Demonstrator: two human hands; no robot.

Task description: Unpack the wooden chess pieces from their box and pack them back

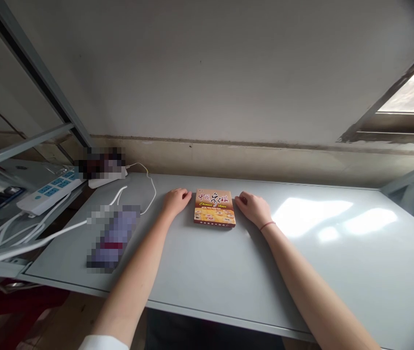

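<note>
A Chinese chess box (214,209), orange and yellow with a dark red front edge, lies flat on the grey table (207,272). To its left rests my left hand (176,200), curled into a loose fist a little apart from the box. My right hand (253,208), with a thin red cord around the wrist, lies closed on the other side, close to the box's right edge. Nothing shows in either fist. The box is shut, so its contents are hidden.
A blurred purple item (117,238) lies left of my left forearm. Farther left are a white power strip (51,191), white cables (61,236) and a metal frame post (42,73). The wall (207,87) stands behind the table; a red stool (24,301) is below left.
</note>
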